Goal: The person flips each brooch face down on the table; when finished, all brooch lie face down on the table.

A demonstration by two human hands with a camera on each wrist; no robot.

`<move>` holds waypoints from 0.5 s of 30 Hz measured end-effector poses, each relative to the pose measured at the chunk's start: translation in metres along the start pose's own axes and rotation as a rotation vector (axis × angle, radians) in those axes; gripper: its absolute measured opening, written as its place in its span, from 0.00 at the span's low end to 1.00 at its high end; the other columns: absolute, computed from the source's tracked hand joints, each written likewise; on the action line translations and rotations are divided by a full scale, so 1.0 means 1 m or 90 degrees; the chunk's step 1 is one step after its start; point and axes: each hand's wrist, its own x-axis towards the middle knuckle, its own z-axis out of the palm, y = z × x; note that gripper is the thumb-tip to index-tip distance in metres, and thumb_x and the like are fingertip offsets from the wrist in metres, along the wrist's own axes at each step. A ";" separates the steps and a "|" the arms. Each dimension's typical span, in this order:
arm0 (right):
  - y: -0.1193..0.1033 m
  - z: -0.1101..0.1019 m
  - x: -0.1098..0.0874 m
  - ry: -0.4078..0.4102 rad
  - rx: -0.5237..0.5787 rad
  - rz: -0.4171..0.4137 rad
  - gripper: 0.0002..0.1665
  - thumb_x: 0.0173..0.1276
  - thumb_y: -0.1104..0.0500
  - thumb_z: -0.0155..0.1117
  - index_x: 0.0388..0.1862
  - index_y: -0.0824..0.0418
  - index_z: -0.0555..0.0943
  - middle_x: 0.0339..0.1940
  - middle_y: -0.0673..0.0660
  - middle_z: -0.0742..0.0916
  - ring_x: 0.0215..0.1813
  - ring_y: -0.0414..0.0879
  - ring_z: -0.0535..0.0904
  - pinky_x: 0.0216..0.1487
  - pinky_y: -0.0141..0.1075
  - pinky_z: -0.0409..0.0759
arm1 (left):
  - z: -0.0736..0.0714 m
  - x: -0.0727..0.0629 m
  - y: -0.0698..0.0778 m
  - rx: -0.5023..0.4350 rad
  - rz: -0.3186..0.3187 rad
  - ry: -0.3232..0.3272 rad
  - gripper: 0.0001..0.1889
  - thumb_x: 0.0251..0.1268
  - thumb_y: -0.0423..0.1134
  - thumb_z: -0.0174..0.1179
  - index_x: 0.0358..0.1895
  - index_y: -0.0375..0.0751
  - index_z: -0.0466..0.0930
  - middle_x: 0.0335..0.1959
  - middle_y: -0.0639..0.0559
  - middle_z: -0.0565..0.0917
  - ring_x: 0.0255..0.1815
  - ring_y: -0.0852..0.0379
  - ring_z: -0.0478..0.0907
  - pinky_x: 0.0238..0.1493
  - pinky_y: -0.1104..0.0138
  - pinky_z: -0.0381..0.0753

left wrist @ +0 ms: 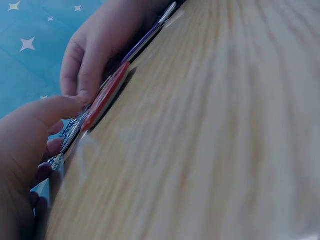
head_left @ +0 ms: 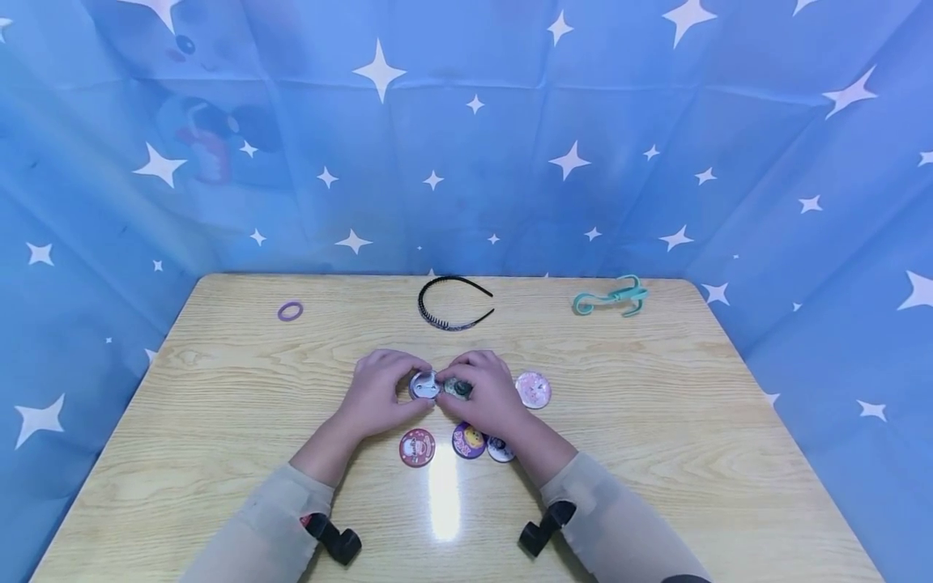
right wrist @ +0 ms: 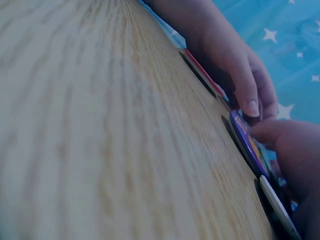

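Note:
In the head view my left hand [head_left: 384,392] grips a round pin badge [head_left: 424,385] by its edges between thumb and forefinger; a pale, silvery face is up. Right beside it, my right hand [head_left: 487,390] holds a dark greenish round badge [head_left: 458,389], partly covered by the fingers. The fingertips of both hands almost meet between these badges. Nearer me lie a red badge [head_left: 417,448], a purple badge with a yellow figure [head_left: 469,440], and a white-and-dark badge [head_left: 500,449] partly hidden by my right wrist. A pink badge [head_left: 534,389] lies right of my right hand.
Along the far side of the wooden table [head_left: 219,421] lie a purple hair tie [head_left: 290,311], a black toothed headband [head_left: 453,327] and a teal hair claw clip [head_left: 615,297]. A blue star-patterned curtain [head_left: 466,146] hangs behind the table and along its sides.

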 end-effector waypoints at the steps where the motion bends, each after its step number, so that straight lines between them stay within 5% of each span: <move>1: 0.000 0.000 0.000 0.004 0.009 0.005 0.16 0.67 0.50 0.77 0.53 0.48 0.91 0.54 0.49 0.87 0.63 0.52 0.77 0.68 0.57 0.70 | 0.002 0.001 0.001 0.007 -0.002 -0.003 0.26 0.54 0.54 0.79 0.57 0.55 0.87 0.58 0.55 0.87 0.65 0.44 0.75 0.69 0.40 0.61; 7: -0.001 -0.001 0.001 0.042 0.066 0.037 0.22 0.64 0.61 0.68 0.59 0.55 0.88 0.56 0.51 0.88 0.64 0.52 0.79 0.72 0.56 0.69 | 0.015 0.011 0.009 0.048 -0.025 -0.027 0.30 0.53 0.59 0.77 0.59 0.52 0.87 0.60 0.54 0.85 0.64 0.46 0.73 0.67 0.45 0.63; 15: -0.001 -0.001 0.003 0.051 0.100 0.087 0.27 0.63 0.63 0.61 0.62 0.59 0.85 0.56 0.52 0.88 0.63 0.52 0.78 0.69 0.51 0.72 | 0.022 0.020 0.021 0.063 -0.046 -0.046 0.33 0.48 0.64 0.79 0.58 0.53 0.89 0.62 0.51 0.81 0.66 0.45 0.69 0.67 0.44 0.62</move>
